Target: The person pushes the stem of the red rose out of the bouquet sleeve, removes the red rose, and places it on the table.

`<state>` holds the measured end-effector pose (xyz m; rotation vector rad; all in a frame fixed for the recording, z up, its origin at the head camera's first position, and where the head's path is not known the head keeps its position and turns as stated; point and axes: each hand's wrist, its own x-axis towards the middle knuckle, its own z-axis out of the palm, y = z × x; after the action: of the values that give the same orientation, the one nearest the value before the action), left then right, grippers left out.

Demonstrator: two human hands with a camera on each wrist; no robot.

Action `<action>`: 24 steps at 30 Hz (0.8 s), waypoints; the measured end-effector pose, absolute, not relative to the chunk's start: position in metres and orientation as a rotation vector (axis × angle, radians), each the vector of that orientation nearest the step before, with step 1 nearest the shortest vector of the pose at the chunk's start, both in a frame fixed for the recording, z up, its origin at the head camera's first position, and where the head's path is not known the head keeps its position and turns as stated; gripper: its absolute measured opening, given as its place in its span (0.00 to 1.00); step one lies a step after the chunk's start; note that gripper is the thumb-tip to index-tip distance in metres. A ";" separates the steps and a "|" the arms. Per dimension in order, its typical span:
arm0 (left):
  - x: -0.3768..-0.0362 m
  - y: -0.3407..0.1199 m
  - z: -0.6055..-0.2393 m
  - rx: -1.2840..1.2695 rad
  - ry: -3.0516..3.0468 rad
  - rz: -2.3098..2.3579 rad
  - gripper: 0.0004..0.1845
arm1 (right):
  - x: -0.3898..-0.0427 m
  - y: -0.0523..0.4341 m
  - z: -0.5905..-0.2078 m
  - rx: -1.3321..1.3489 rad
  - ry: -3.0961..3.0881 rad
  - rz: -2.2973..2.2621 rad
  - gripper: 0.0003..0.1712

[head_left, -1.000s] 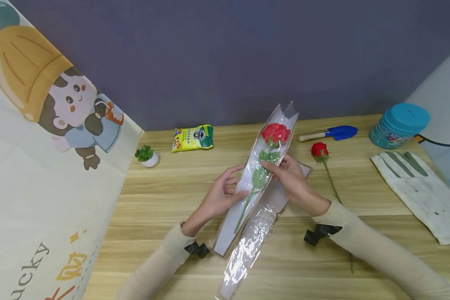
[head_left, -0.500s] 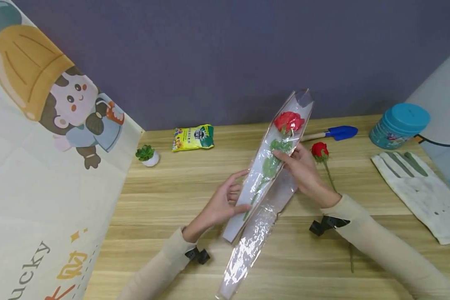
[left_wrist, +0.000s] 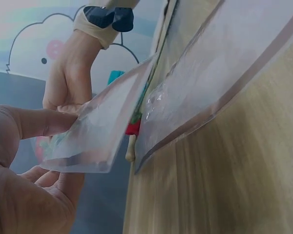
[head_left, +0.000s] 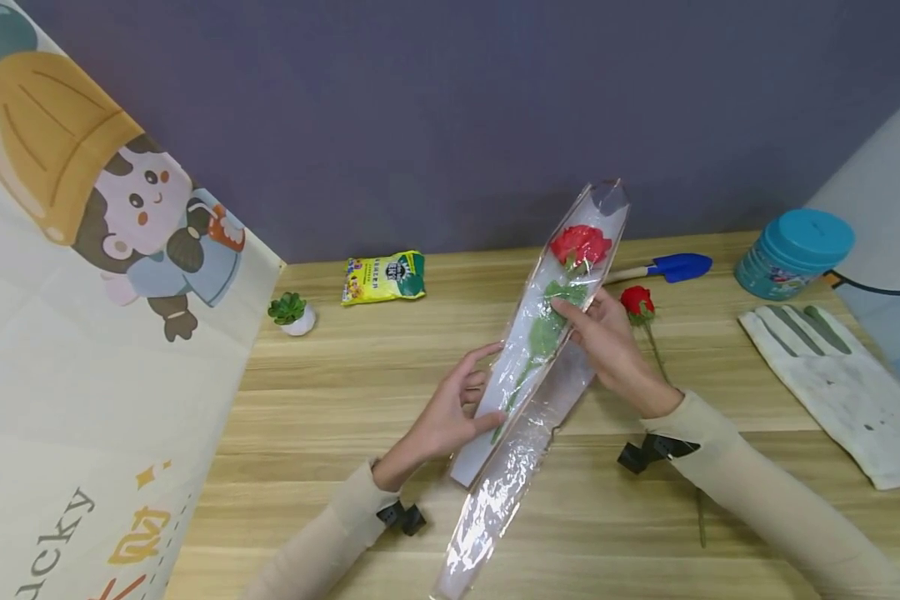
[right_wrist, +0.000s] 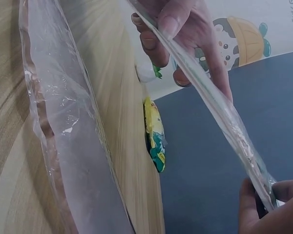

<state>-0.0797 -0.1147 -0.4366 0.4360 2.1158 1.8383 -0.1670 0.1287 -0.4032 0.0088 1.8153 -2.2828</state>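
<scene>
Sleeve [head_left: 528, 333] with a rose [head_left: 579, 244] inside is held tilted above the worktop [head_left: 345, 392], its long axis running from near-left up to far-right, bloom end pointing away toward the wall. Beneath it, a second clear sleeve [head_left: 510, 475] lies flat along the same line. Left hand [head_left: 450, 412] pinches the lower end, thumb on top. Right hand [head_left: 607, 342] pinches the middle by the leaves. Another rose [head_left: 637, 300] lies just right of that hand.
</scene>
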 end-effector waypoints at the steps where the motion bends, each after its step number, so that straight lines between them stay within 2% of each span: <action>1: -0.080 -0.114 -0.437 0.440 2.114 1.841 0.54 | -0.167 0.129 -0.403 0.008 1.809 -2.290 0.33; 8: -0.079 -0.113 -0.439 0.454 2.116 1.842 0.54 | -0.167 0.131 -0.404 -0.004 1.822 -2.308 0.30; 24: -0.078 -0.107 -0.443 0.413 2.123 1.902 0.52 | -0.165 0.133 -0.408 0.019 1.902 -2.242 0.35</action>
<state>-0.0780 -0.1070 -0.4431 0.4129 2.1231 1.9025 -0.1649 0.1326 -0.4084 0.0193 1.9023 -2.2420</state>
